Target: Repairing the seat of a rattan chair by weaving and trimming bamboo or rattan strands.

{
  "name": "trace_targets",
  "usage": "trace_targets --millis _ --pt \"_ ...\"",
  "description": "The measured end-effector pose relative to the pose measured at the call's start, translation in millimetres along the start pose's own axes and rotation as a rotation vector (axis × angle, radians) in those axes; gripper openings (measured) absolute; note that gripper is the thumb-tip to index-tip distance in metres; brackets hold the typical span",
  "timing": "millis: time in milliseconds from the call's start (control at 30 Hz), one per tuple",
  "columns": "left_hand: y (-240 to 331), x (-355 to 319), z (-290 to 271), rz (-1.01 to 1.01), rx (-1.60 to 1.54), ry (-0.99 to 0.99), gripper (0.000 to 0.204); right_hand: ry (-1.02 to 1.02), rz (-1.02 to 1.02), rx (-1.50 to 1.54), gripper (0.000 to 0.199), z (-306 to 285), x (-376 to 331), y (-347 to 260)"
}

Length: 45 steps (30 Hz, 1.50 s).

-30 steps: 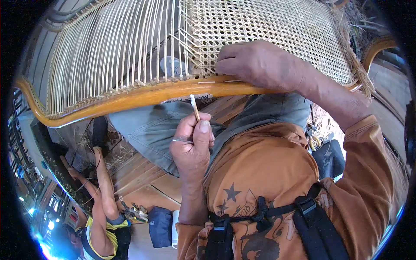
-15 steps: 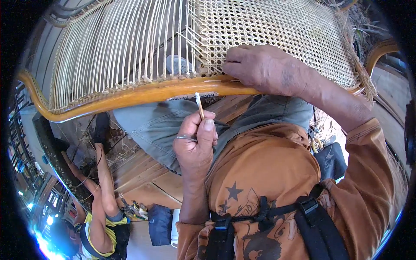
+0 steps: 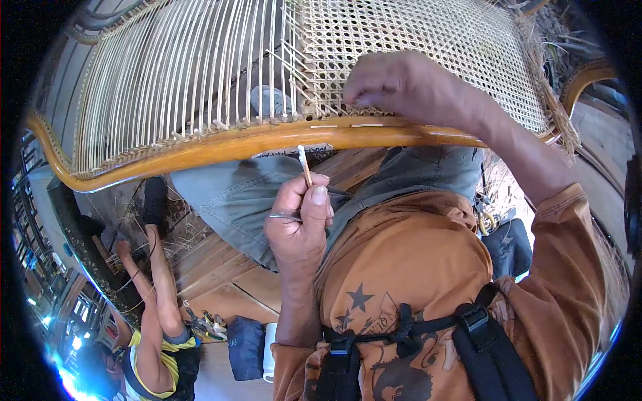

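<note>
Cane webbing point(image 3: 435, 33) lies ahead of both hands, stretched in a curved wooden frame point(image 3: 374, 137) whose long axis runs left to right, densely woven toward the right end and with mostly loose parallel strands toward the left. The right hand point(image 3: 408, 87) is the nearer, over the woven part just inside the frame's near edge, its fingers curled but too blurred to tell whether they grip a strand. The left hand point(image 3: 297, 220), below that edge, pinches a pale-tipped slim stick point(image 3: 304, 164) upright, with a thin metal piece point(image 3: 284, 216) between its fingers.
</note>
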<state>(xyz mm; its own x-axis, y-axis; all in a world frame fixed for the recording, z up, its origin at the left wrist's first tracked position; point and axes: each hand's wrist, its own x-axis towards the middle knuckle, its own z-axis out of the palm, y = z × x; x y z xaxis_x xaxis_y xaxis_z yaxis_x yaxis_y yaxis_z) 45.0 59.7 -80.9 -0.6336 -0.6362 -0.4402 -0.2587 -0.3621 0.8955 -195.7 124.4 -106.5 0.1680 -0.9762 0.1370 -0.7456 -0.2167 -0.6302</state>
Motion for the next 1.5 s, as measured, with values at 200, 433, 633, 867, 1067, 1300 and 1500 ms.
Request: trace_targets --millis 200,433,633,867,1067,1300,1500 --pt "1.7 0.3 3.7 -0.038 0.055 0.013 0.018 -0.235 0.623 0.385 0.016 -19.6 23.7 0.7" --pt "-0.6 1.1 2.7 -0.046 0.005 0.016 0.018 -0.156 0.487 0.166 0.017 -5.2 23.7 -9.1" --pt "-1.8 2.0 2.1 -0.042 0.024 0.019 0.018 -0.261 0.719 0.591 0.015 -19.7 23.9 7.8" --pt "0.0 1.8 1.7 -0.051 0.01 0.008 0.02 -0.312 0.589 0.32 0.017 -13.4 36.0 4.2" --pt "0.4 2.3 6.9 -0.028 0.015 -0.025 0.016 -0.327 0.657 0.327 0.019 -10.0 36.9 -0.7" --pt "7.7 4.6 9.3 0.014 0.052 0.01 0.019 0.237 0.748 0.603 0.02 -25.5 -8.6 5.8" --pt "28.5 2.5 35.0 0.119 0.224 -0.277 0.018 0.27 0.777 0.918 0.019 -9.5 -80.1 -86.6"
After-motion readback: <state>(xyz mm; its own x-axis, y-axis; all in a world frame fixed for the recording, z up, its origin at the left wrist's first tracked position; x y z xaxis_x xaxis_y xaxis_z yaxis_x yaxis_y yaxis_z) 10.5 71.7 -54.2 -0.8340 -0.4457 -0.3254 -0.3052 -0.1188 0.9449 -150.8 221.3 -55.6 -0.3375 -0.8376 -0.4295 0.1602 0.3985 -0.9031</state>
